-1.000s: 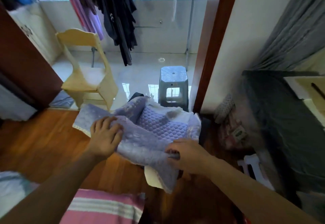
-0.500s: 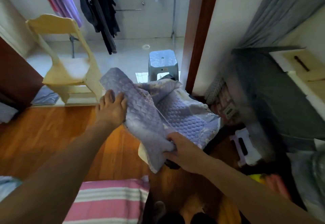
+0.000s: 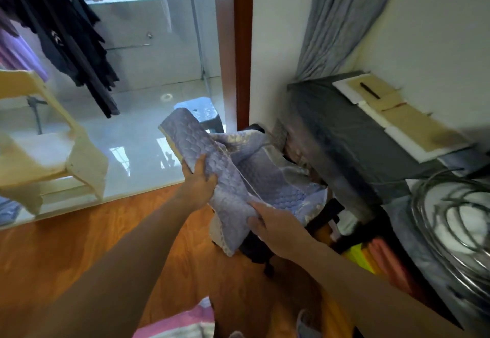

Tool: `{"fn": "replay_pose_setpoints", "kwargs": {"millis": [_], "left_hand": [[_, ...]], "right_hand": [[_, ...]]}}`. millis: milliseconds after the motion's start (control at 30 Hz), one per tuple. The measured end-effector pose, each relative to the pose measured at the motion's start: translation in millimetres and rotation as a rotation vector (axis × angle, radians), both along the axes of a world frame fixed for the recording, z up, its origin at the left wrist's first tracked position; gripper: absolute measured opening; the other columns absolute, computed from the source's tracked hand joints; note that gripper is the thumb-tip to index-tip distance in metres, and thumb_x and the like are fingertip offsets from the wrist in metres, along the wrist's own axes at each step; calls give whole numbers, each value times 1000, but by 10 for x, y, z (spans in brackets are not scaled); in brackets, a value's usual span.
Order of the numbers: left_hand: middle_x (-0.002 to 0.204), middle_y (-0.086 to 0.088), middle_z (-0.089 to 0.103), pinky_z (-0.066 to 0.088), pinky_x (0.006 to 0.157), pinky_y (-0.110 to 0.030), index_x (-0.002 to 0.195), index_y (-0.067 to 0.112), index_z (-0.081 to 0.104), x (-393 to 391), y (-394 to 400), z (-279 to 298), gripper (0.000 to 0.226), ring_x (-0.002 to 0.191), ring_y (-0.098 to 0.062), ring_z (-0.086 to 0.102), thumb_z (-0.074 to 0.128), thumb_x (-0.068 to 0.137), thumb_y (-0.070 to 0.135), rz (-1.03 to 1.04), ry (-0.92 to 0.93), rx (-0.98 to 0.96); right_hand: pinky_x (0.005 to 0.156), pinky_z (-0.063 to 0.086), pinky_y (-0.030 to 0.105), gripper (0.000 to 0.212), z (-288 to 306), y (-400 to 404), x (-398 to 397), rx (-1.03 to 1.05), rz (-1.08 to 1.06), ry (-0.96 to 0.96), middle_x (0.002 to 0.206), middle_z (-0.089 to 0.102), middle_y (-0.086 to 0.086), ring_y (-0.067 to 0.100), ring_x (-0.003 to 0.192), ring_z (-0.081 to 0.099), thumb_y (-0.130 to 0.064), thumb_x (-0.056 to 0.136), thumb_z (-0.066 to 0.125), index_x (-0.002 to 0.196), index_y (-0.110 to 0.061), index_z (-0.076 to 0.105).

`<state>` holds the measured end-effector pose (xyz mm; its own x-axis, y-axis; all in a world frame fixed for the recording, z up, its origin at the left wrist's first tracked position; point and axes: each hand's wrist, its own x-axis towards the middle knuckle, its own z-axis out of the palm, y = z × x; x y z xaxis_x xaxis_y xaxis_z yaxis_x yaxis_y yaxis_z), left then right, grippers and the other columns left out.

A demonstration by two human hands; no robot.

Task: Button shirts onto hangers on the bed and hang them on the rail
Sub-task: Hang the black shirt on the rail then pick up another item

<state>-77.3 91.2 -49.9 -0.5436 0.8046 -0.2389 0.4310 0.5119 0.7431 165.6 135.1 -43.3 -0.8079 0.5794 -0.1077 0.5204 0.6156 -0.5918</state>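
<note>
Dark garments hang at upper left above a pale wooden chair; a white mark on one is unreadable. The left hand grips the quilted lilac cloth held above the wooden floor; the right hand pinches its lower edge. Grey curtain at right.

Bright window daylight, floor glare, blurred warped edges

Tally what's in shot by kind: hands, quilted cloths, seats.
Hands: 2, left and right, both gripping the cloth
Quilted cloths: 1, lilac
Seats: 2, chair and stool
Total: 5
</note>
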Motion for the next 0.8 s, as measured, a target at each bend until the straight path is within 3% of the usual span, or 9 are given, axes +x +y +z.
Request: {"fn": "replay_pose_setpoints", "kwargs": {"millis": [100,233,400,600,700,800], "left_hand": [[167,-7,-17,38,113,-49,161,37,3,124,184,-29,64,146,-45,30,33,106,52,-4,17,-32],[170,-11,1,34,112,-61,161,30,1,373,408,21,66,145,-45,34,24,105,57,91,209,-67],[148,-18,39,46,95,-58,149,10,29,470,339,39,59,126,-43,52,27,106,51,148,422,29],[158,-14,37,52,99,-58,151,21,12,400,259,-133,72,125,-38,57,22,97,68,95,176,59],[169,-10,16,45,107,-59,158,25,-2,434,266,-49,73,134,-41,50,22,101,63,90,192,-31],[171,-5,1,33,116,-56,161,16,-8,483,286,73,72,146,-40,36,22,106,52,106,182,-143]], "right_hand": [[88,45,28,42,-20,-15,75,94,-121,26,121,65,-2,16,106,62,-43,107,37,143,-25,48],[75,35,25,38,49,82,121,173,-180,-15,115,67,4,23,99,64,-41,108,37,132,-17,55],[75,31,30,42,85,89,76,186,-182,-75,118,65,8,29,101,62,-42,108,32,133,-15,52],[70,46,39,38,108,15,-58,244,-165,-137,105,64,11,33,92,64,-39,108,34,125,-12,55],[69,43,40,39,210,14,-119,108,-206,-218,105,67,14,35,92,64,-40,107,33,126,-13,54],[80,49,43,41,319,69,-14,-2,-148,-251,113,66,16,36,100,64,-38,105,37,135,-13,50]]}}
